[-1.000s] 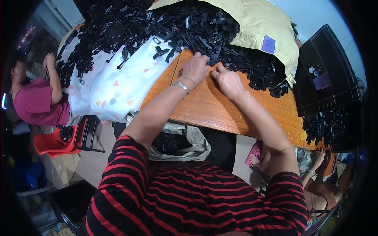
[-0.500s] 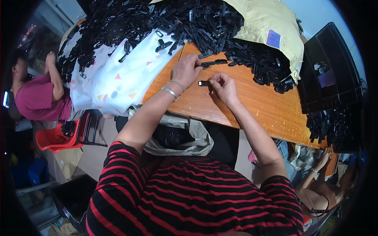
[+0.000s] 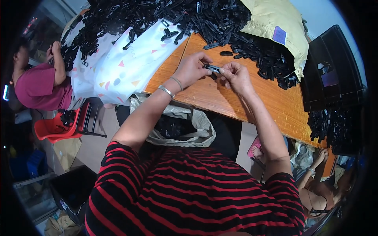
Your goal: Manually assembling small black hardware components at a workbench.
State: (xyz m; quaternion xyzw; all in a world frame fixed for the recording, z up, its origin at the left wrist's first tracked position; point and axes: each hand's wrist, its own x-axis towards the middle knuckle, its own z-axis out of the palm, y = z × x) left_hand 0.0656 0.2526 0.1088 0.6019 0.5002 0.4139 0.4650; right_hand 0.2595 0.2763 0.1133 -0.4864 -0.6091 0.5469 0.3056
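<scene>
Over the wooden table (image 3: 189,92), my two hands meet at a slim black plastic piece (image 3: 213,69) with a grey, shiny top. My left hand (image 3: 190,70) pinches its left end between thumb and fingers. At the other end, my right hand (image 3: 238,78) grips it with thumb and forefinger. Another dark piece (image 3: 214,76) shows just beneath it, partly hidden; whether it is held or lies on the table I cannot tell. A loose black piece (image 3: 226,53) lies beyond my hands, near a large heap of similar black pieces (image 3: 214,23).
White patterned sheeting (image 3: 118,76) covers the table's left part. A yellowish sack (image 3: 271,17) spills black pieces at the back right, beside a black bin (image 3: 330,74). An open woven sack (image 3: 202,131) hangs at my lap. One person (image 3: 39,84) sits left, another (image 3: 317,192) lower right.
My hands have come together. The left moved right from pieces on the table, and the right rose slightly with its small black piece. Both now grip one piece, and the view has shifted a little.
</scene>
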